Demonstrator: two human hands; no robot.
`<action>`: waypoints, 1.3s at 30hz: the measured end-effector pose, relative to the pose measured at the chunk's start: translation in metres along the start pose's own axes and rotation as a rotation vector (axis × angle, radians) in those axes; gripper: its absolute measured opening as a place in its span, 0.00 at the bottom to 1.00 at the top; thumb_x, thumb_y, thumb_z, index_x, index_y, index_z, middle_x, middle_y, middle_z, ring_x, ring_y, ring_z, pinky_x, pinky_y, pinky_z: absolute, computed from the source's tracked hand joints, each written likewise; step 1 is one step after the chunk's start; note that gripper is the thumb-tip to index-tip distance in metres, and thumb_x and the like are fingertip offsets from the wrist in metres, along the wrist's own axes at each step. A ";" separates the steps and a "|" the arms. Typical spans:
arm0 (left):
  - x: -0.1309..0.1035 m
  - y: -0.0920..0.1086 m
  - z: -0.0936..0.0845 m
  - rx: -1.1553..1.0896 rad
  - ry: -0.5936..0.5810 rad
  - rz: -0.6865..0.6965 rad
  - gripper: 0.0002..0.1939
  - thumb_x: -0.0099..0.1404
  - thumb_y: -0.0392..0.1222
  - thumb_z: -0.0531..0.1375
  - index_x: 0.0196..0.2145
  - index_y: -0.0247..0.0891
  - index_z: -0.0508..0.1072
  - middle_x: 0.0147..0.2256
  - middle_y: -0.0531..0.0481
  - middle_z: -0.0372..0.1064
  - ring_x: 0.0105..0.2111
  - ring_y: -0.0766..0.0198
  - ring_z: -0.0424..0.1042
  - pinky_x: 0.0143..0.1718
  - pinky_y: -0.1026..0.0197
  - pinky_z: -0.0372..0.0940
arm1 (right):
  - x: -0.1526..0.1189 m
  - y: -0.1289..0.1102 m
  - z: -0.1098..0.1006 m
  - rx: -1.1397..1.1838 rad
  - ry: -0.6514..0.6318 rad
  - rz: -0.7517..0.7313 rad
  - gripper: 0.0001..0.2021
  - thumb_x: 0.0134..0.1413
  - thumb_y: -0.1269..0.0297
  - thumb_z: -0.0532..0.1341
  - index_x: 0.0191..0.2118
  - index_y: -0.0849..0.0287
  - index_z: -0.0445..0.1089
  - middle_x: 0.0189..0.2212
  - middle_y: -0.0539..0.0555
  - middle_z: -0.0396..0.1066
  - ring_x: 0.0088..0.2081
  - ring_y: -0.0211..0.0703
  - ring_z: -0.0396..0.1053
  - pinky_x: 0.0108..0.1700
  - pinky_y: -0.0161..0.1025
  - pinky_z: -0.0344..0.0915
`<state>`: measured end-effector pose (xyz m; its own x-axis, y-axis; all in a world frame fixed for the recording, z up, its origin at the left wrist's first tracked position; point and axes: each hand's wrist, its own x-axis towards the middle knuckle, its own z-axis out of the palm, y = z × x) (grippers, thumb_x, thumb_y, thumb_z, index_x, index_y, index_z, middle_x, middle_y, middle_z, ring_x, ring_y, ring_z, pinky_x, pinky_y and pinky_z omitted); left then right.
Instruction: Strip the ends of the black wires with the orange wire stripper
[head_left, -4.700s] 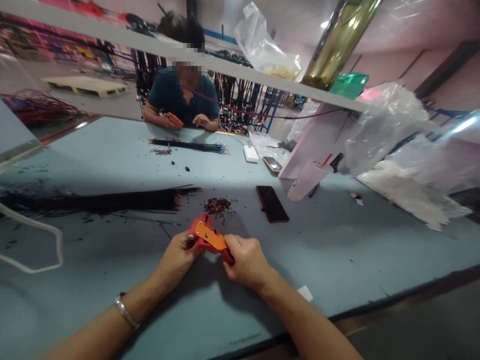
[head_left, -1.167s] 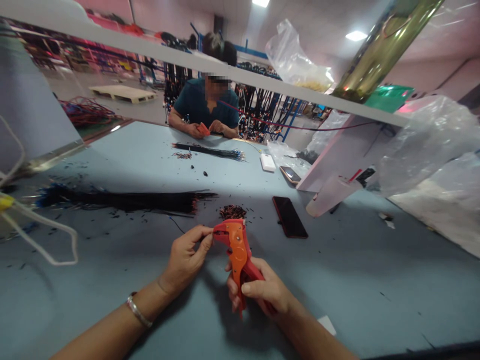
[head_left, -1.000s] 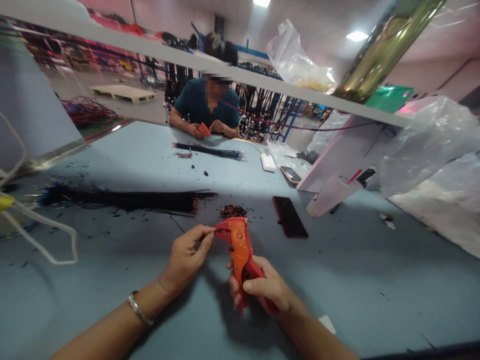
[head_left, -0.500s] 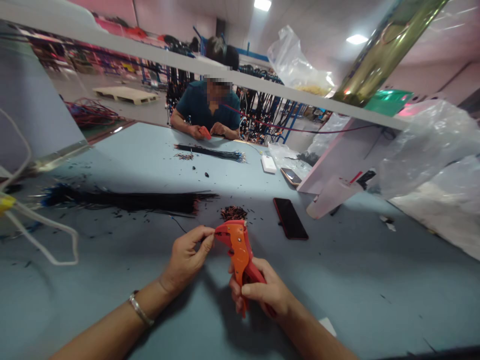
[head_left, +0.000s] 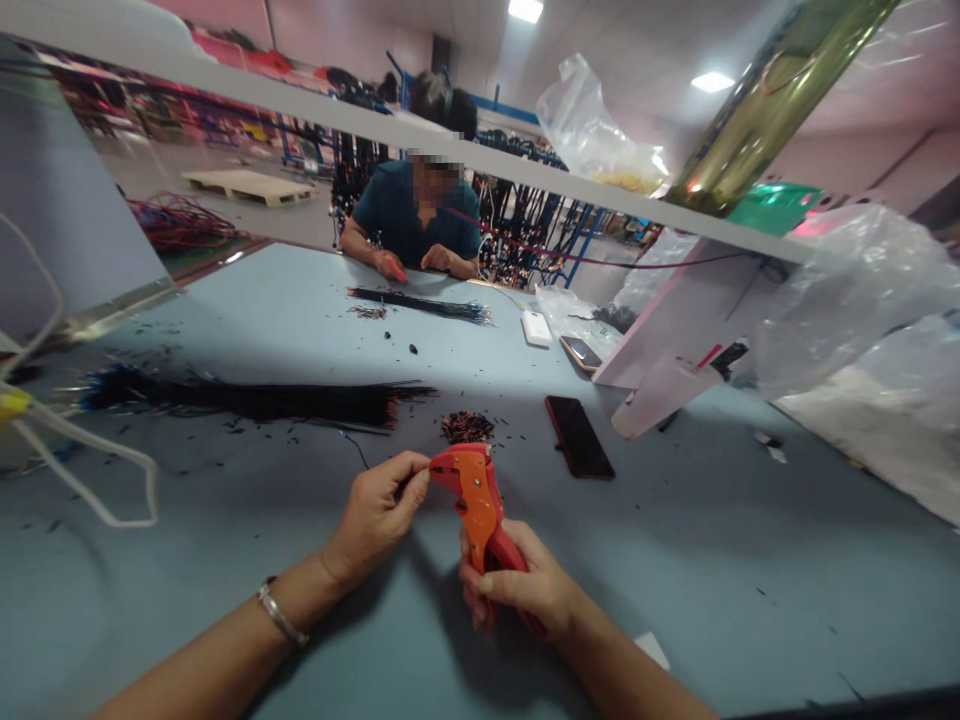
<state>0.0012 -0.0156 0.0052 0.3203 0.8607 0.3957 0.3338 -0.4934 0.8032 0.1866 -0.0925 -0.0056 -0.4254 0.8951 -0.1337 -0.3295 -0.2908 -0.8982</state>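
Observation:
My right hand (head_left: 517,585) is wrapped round the handles of an orange and red wire stripper (head_left: 474,490), which stands upright with its jaws toward the left. My left hand (head_left: 386,510) pinches a thin black wire (head_left: 358,448) right at the jaws. The wire's blue-tipped tail sticks out behind that hand; its other end is hidden by the fingers and the jaws. Just beyond the tool lies a small pile of short black and copper-coloured offcuts (head_left: 466,427). A long bundle of black wires (head_left: 277,402) with blue ends at the left stretches across the table past my left hand.
A dark phone (head_left: 579,437) lies right of the offcuts, near a tilted white cylinder (head_left: 660,395). Across the table (head_left: 712,560), a co-worker (head_left: 420,210) sits behind a smaller wire bundle (head_left: 424,305). A white cable loop (head_left: 142,480) hangs at left; plastic bags (head_left: 862,290) crowd the right.
My hands, the wire and the wire stripper hold almost the same place. Across the table, the co-worker's hand and red tool have turned and dipped slightly.

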 end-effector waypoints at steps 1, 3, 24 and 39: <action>0.000 0.000 0.000 0.005 -0.001 -0.003 0.12 0.65 0.40 0.51 0.30 0.34 0.72 0.24 0.53 0.66 0.24 0.68 0.64 0.27 0.68 0.60 | 0.000 0.001 -0.001 -0.003 0.000 0.007 0.17 0.42 0.60 0.69 0.34 0.62 0.63 0.24 0.48 0.64 0.21 0.33 0.64 0.23 0.32 0.64; 0.000 0.001 0.000 0.002 -0.003 -0.007 0.12 0.65 0.40 0.51 0.30 0.34 0.72 0.23 0.53 0.66 0.24 0.68 0.64 0.27 0.69 0.60 | 0.000 0.002 -0.001 -0.012 -0.001 0.014 0.17 0.42 0.59 0.69 0.33 0.62 0.63 0.24 0.48 0.64 0.20 0.33 0.64 0.23 0.32 0.63; 0.002 0.002 0.000 0.018 0.021 -0.001 0.12 0.65 0.41 0.51 0.31 0.35 0.72 0.23 0.54 0.67 0.24 0.68 0.64 0.27 0.69 0.60 | 0.003 0.007 0.007 -0.026 0.130 -0.056 0.16 0.41 0.57 0.68 0.28 0.61 0.62 0.10 0.42 0.59 0.10 0.30 0.55 0.12 0.26 0.53; 0.009 -0.007 -0.004 0.103 0.085 -0.089 0.12 0.64 0.44 0.53 0.30 0.36 0.73 0.25 0.53 0.71 0.26 0.66 0.68 0.29 0.68 0.62 | -0.003 -0.016 -0.001 0.214 0.107 -0.153 0.15 0.41 0.67 0.64 0.39 0.61 0.65 0.24 0.48 0.66 0.22 0.36 0.66 0.24 0.35 0.68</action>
<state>-0.0016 -0.0042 0.0051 0.2103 0.9071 0.3647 0.4485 -0.4210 0.7884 0.1943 -0.0905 0.0087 -0.2690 0.9614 -0.0574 -0.5586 -0.2043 -0.8039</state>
